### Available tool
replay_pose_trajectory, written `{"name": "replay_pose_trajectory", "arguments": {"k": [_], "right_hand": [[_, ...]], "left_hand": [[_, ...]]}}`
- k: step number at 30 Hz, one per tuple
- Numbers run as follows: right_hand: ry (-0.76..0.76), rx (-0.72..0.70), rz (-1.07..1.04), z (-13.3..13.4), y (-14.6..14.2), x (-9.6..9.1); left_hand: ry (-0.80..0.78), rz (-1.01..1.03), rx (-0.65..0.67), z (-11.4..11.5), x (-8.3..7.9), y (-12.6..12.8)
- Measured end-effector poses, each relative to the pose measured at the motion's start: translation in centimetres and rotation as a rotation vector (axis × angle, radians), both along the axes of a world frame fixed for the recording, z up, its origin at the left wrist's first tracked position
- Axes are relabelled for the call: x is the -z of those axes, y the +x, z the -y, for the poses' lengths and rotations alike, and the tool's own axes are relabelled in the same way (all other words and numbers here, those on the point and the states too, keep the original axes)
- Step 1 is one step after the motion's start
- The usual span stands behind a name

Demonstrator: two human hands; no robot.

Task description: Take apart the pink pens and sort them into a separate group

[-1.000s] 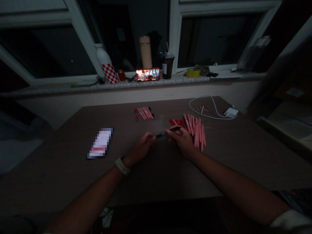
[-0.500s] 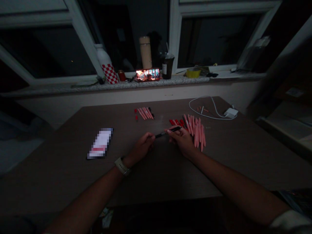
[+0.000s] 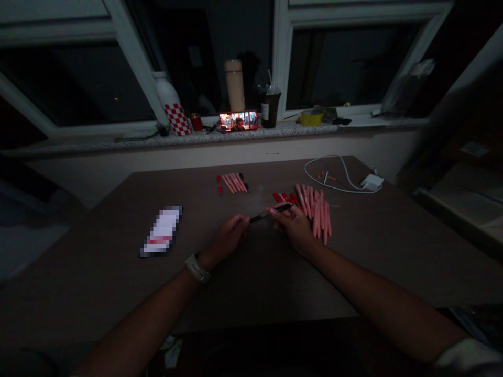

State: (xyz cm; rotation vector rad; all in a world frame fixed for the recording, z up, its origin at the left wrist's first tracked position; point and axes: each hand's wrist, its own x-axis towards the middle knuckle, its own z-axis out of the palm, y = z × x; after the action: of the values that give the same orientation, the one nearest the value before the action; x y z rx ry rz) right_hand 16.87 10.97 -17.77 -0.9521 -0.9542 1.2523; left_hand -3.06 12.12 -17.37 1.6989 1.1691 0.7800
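My left hand and my right hand both grip a black pen above the brown table, its left end inside my left fist. Just beyond my right hand lies a pile of pink pen barrels, with red pen parts at its left side. Farther off lies a smaller group of pink barrels, flanked by a red pen part and a dark pen part.
A pixelated flat package lies at the table's left. A white charger and its cable sit at the back right, near small red-tipped parts. Behind the table, a windowsill holds bottles, a cup and a lit phone.
My hands and the black pen have hardly moved. The picture on the phone screen has changed.
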Motion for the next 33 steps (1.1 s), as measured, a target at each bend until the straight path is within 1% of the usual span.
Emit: {"name": "replay_pose_trajectory", "arguments": {"k": [4,12,17,23,28,33], "right_hand": [[-0.007,0.012,-0.023,0.03,-0.01,-0.08],[0.005,0.024,-0.005,0.07,0.10,-0.11],[0.033,0.040,0.006,-0.20,0.22,0.26],[0.009,0.082,0.031,-0.27,0.29,0.30],[0.015,0.079,0.048,-0.28,0.37,0.30],[-0.017,0.114,0.045,-0.10,0.28,-0.18]], "left_hand": [[-0.008,0.028,-0.004,0.00,0.03,-0.07],[0.017,-0.023,-0.056,-0.01,-0.27,-0.02],[0.005,0.047,-0.059,-0.10,-0.17,0.00],[0.015,0.105,-0.097,-0.44,0.20,-0.11],[0.070,0.021,-0.069,-0.44,0.19,-0.39],[0.080,-0.051,-0.100,-0.46,0.12,-0.50]]}}
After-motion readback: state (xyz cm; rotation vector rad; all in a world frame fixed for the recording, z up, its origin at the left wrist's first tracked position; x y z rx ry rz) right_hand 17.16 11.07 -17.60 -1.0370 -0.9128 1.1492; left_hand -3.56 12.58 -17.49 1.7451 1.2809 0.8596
